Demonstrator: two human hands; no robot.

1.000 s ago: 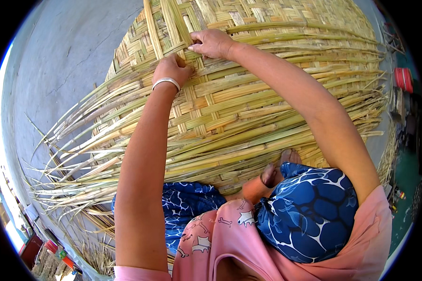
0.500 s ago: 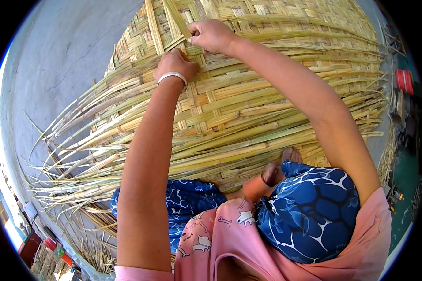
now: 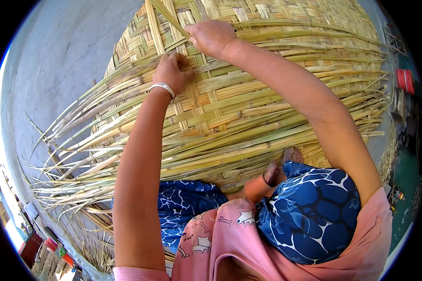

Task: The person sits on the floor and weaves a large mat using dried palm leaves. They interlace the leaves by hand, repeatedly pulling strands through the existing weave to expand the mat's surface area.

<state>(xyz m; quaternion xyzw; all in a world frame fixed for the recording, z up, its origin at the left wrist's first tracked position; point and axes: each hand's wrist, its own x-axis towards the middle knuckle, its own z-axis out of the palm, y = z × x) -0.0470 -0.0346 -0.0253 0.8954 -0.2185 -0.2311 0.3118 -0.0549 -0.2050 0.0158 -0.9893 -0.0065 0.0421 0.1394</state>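
Note:
A large woven mat (image 3: 267,51) of flat yellow-green cane strips spreads in front of me, with long loose strips lying across its near part. My right hand (image 3: 212,38) is closed round the near end of a greenish cane strip (image 3: 168,15), which slants up and left from the weave. Just below and left of it, my left hand (image 3: 171,72), with a white bangle at the wrist, rests on the crosswise strips. Its thumb stands apart from its bent fingers, and no strip shows between them. The fingertips partly cover the weave there.
Grey concrete floor (image 3: 70,61) borders the mat at the left. Loose strip ends (image 3: 79,185) fan out over it. My bare foot (image 3: 271,173) is on the mat near my knees. A red object (image 3: 404,81) stands beyond the mat's right edge.
My left hand has shifted slightly left and its thumb has come away from the fingers. The strip in my right hand now leans further left, and that hand has turned a little.

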